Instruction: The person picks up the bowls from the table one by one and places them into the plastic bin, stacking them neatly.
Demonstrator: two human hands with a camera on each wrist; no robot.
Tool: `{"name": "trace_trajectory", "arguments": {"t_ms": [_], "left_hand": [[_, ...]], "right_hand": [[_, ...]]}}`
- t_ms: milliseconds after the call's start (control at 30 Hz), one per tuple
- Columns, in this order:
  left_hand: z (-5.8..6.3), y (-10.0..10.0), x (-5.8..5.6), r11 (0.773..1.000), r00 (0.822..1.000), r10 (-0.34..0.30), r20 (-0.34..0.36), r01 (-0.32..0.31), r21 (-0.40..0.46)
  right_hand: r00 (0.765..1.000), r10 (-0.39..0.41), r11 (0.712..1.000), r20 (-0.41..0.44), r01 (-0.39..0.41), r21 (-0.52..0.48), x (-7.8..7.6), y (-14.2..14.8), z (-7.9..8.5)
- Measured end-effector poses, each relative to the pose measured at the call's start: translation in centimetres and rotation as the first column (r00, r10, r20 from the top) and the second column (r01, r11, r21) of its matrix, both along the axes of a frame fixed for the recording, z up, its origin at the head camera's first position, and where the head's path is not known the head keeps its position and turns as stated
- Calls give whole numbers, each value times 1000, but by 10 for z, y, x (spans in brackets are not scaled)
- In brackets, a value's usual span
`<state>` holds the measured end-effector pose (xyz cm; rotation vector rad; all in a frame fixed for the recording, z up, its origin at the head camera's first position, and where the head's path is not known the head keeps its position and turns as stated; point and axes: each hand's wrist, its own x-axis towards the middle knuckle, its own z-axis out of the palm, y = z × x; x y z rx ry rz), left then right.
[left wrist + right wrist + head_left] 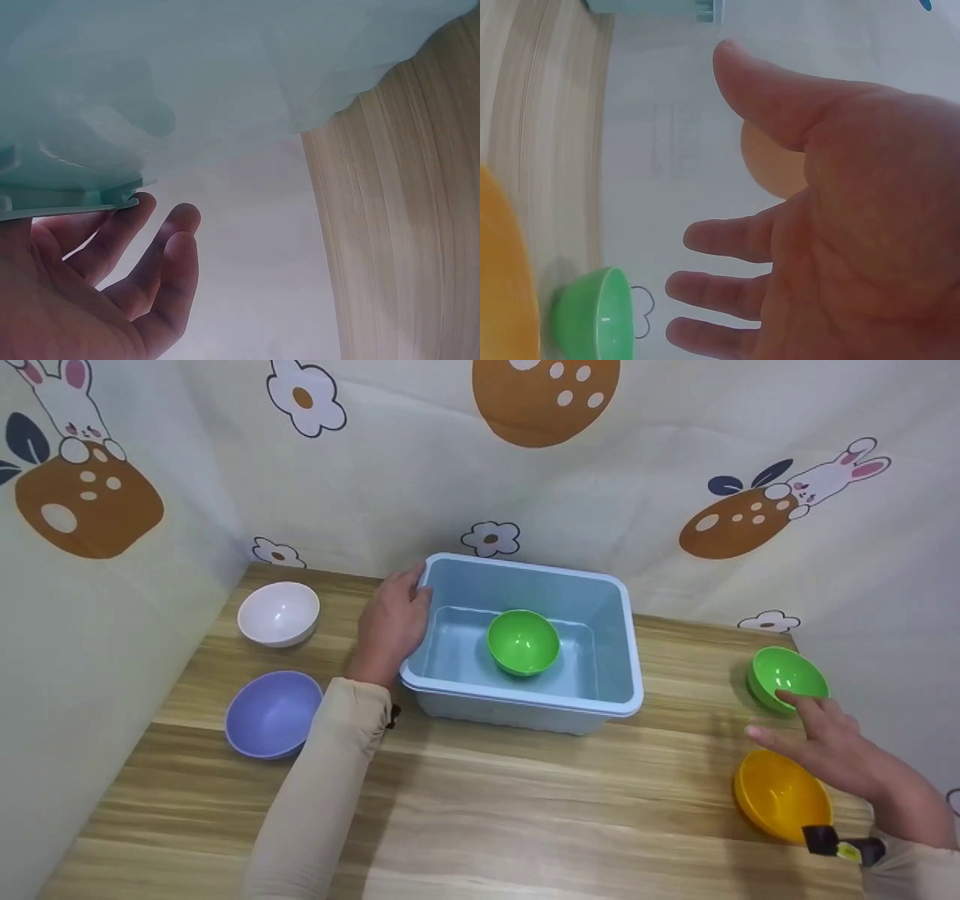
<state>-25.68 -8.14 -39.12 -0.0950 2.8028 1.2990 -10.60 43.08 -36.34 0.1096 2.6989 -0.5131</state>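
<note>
A light blue plastic basin stands on the table, with a small green bowl on its floor. At the basin's left side, my left hand holds the rim. The left wrist view shows the fingers bent beneath the rim, one fingertip against it; the thumb is hidden there. My right hand hovers over the right side of the table with fingers spread and nothing held. Beyond it sits another green bowl, and below it an orange bowl, partly covered by the hand in the head view.
On the left of the table are a white bowl and, nearer, a purple bowl, its right edge close to the left sleeve. A printed cloth with rabbits and flowers hangs behind and beside the wooden table.
</note>
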Motion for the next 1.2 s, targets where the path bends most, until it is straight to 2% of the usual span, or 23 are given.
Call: {"name": "trace_trajectory", "arguments": {"t_ms": [167, 333, 500, 733, 867, 933, 1200], "left_hand": [[-1, 0, -1, 1000, 1000, 0, -11, 0, 12], [-2, 0, -1, 1000, 1000, -8, -27, 8, 18], [-1, 0, 0, 1000, 1000, -4, -7, 4, 14], [1, 0, -1, 1000, 1000, -3, 3, 3, 11], [2, -1, -1, 1000, 1000, 0, 7, 0, 15], [1, -1, -1, 1000, 1000, 2, 7, -2, 21], [0, -1, -1, 1000, 1000, -2, -3, 2, 30]], "right_hand": [[999, 20, 1000, -32, -20, 4, 7, 2, -9], [998, 18, 998, -54, -21, -52, 15, 7, -18], [994, 32, 995, -101, -42, -96, 22, 9, -28], [999, 16, 1000, -51, -16, -13, 28, 9, -38], [998, 9, 1000, -62, -8, 23, 31, 9, -44], [998, 9, 1000, -70, -7, 29, 32, 10, -47], [999, -32, 999, -9, 32, 39, 36, 15, -54]]}}
